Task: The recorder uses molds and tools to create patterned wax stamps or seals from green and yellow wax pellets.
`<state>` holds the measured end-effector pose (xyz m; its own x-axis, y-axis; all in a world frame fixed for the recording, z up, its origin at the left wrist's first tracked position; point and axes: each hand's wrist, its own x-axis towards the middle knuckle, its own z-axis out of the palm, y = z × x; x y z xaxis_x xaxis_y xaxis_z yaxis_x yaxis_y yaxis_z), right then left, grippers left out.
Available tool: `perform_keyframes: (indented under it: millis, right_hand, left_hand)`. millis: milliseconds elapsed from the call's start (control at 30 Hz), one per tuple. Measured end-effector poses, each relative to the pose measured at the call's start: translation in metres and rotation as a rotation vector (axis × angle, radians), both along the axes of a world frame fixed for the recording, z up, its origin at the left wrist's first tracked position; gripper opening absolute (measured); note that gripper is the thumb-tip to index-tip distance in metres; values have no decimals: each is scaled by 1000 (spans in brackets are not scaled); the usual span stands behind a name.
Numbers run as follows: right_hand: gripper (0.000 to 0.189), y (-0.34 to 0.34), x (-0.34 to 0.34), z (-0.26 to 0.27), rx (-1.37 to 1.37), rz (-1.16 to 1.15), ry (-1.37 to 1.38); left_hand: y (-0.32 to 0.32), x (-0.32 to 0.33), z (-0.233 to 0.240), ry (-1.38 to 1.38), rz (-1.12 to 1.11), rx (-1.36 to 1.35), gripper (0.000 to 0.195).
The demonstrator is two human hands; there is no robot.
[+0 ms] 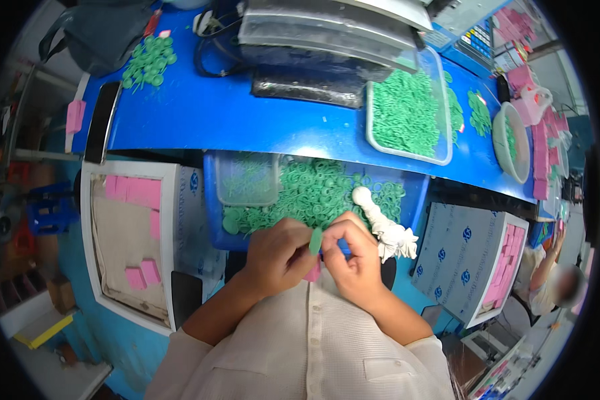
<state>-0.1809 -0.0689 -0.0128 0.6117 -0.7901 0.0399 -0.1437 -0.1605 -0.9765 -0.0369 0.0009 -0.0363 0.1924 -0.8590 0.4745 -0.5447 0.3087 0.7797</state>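
Note:
My left hand [279, 257] holds a flat green wax piece [315, 241] upright between thumb and fingers, in front of my chest. Close beside it, my right hand [352, 257] has its thumb and index finger pinched near the piece's edge; whether they hold anything is too small to tell. A pink block [312, 272] shows partly below and between the hands. Just beyond them lies a blue tray [215, 235] of many loose green wax pieces [315, 190], with a clear plastic box [247, 202] at its left. A white tied cloth bundle [380, 220] rests over the tray's right part.
The blue table [290, 125] bears a clear container [447, 150] of green pieces, a phone [102, 122], a layered dark-and-clear object [325, 45] and a pale bowl [510, 145]. White-framed boxes with pink blocks stand left [87, 225] and right [500, 270]. Another person [540, 280] sits far right.

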Motion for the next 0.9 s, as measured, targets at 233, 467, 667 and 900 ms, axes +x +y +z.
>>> perform_keyframes:
  millis: [233, 467, 667, 900]
  right_hand:
    - [9, 1, 3, -9, 462, 1, -16]
    - [35, -18, -10, -57, 677, -99, 49]
    - [25, -15, -15, -46, 729, 98, -101]
    - [12, -28, -48, -16, 490, 34, -67]
  left_hand:
    - [5, 2, -19, -214, 2, -93, 30]
    - [-1, -15, -7, 23, 38, 72, 16]
    - [-2, -18, -40, 472, 91, 358, 12]
    - [-7, -33, -30, 787, 1, 411, 10]
